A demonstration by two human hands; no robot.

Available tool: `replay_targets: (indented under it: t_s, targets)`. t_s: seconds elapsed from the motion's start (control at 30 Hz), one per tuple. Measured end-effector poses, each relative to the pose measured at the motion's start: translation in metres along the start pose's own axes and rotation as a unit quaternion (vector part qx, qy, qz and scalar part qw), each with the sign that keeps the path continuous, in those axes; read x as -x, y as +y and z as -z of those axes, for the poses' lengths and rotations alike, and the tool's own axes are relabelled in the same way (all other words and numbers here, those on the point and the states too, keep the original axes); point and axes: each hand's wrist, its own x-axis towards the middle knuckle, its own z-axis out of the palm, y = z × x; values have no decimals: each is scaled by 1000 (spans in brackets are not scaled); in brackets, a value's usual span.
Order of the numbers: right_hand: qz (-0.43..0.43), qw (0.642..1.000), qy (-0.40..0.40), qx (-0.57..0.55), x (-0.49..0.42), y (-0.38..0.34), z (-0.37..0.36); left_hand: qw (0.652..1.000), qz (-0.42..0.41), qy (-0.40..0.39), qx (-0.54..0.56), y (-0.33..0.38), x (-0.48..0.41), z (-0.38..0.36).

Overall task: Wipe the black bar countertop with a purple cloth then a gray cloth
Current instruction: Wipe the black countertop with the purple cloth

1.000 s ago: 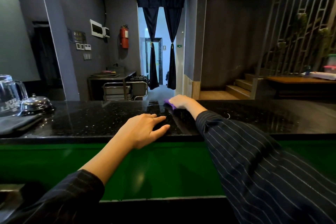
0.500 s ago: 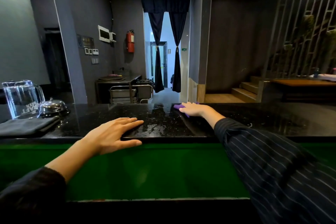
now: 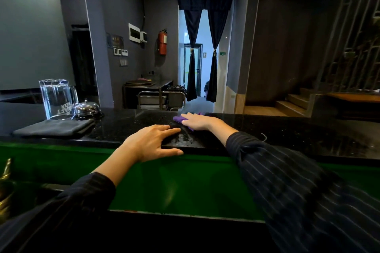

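Note:
The black speckled bar countertop (image 3: 287, 129) runs across the view above a green front panel. My right hand (image 3: 198, 122) lies flat on a purple cloth (image 3: 178, 118) near the counter's far edge; only the cloth's left corner and a sliver behind the hand show. My left hand (image 3: 152, 142) rests with spread fingers on the counter's near edge, thumb over the rim, holding nothing. A wet patch glistens between the two hands. A folded gray cloth (image 3: 55, 127) lies on the counter at the left.
Behind the gray cloth stand a glass pitcher (image 3: 56, 98) and a chrome service bell (image 3: 87, 110). A brass object (image 3: 5, 191) shows at the lower left edge. Beyond the counter are a metal cart (image 3: 160, 99), a curtained doorway and stairs to the right.
The view has shifted left, so the pitcher, bell and gray cloth sit further into frame. My right hand has drawn the purple cloth left and nearer. My left hand stays on the counter's edge.

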Motion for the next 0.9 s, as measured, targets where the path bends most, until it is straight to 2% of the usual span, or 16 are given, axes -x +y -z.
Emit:
replay_targets:
  t_s: [0.1, 0.23, 0.37, 0.47, 0.6, 0.7, 0.8, 0.9]
  targets:
    - [21, 1000, -9, -17, 11, 16, 0, 997, 21, 67, -15, 2, 4, -2]
    - [-51, 998, 17, -24, 8, 37, 5, 992, 30, 116, -32, -1, 3, -7]
    - [-115, 993, 34, 2, -6, 20, 5, 989, 25, 135, -51, -1, 2, -8]
    - [-88, 996, 26, 7, -17, -9, 2, 990, 23, 130, -56, -3, 0, -8]
    - [-1, 1000, -1, -2, -12, -52, -8, 989, 3, 134, -55, -5, 2, -7]
    - [33, 999, -14, -26, 6, -55, -14, 990, -2, 136, -28, -3, 4, -3]
    - [25, 999, -1, -35, 43, -35, -10, 992, -8, 127, 7, -11, 10, 2]
    - [-43, 998, 26, -31, 77, 1, -1, 990, -18, 141, 12, -42, 34, -1]
